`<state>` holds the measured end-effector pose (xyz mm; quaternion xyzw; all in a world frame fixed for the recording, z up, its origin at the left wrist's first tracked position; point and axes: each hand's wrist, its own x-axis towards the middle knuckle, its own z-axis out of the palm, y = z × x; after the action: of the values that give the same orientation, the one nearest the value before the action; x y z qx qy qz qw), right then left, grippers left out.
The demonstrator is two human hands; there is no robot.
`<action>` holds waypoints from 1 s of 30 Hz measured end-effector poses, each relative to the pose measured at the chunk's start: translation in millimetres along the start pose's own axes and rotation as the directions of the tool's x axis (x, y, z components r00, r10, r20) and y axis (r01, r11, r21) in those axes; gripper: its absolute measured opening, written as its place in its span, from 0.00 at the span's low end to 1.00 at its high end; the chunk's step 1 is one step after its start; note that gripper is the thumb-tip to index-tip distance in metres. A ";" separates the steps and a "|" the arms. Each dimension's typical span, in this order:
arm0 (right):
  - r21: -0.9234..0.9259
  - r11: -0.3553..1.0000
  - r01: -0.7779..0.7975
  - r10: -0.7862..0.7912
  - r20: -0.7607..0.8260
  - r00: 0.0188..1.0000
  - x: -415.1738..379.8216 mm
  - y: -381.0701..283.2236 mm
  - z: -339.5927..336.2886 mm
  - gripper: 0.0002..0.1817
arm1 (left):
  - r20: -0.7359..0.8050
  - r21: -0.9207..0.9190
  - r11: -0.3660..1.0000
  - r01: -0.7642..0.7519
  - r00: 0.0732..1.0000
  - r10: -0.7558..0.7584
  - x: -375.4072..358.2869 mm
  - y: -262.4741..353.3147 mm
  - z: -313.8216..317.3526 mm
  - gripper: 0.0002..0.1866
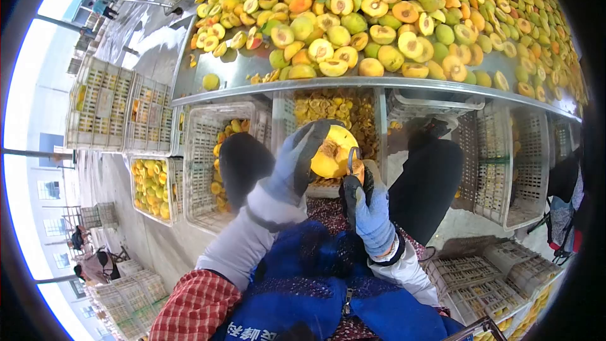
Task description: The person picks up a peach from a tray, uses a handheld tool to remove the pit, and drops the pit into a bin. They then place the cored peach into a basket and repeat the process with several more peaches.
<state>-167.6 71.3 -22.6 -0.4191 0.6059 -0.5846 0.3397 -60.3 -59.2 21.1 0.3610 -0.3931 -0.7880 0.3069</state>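
My gloved left hand [291, 161] is closed around a yellow peach half [329, 159], its cut face with the hollow turned up toward me. In my gloved right hand [374, 215] is a pitting knife [351, 156] with a thin curved metal blade. The blade's loop lies right at the right edge of the peach half. Most of its handle is hidden by my fingers. Both hands are over my lap, just in front of a crate [284, 113] of peach scraps under the table edge.
Ahead, a metal table [243, 79] carries a large heap of halved peaches [391, 19]. A crate [196, 151] with peach pieces stands by my left knee, another crate [527, 170] to the right. Stacked crates [101, 107] rise at the left. Further crates [480, 281] lie behind on the right.
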 end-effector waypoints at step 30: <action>0.343 0.901 -0.265 0.221 0.163 0.962 -39.2 -3.1 11.9 0.17 | 0.243 0.348 0.937 -0.011 0.967 -0.079 -31.1 5.9 7.6 0.14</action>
<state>-140.1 101.8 -23.6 -0.3047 0.5139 -0.6129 0.5171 -48.2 -35.3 39.5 0.3127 -0.5551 -0.7513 0.1720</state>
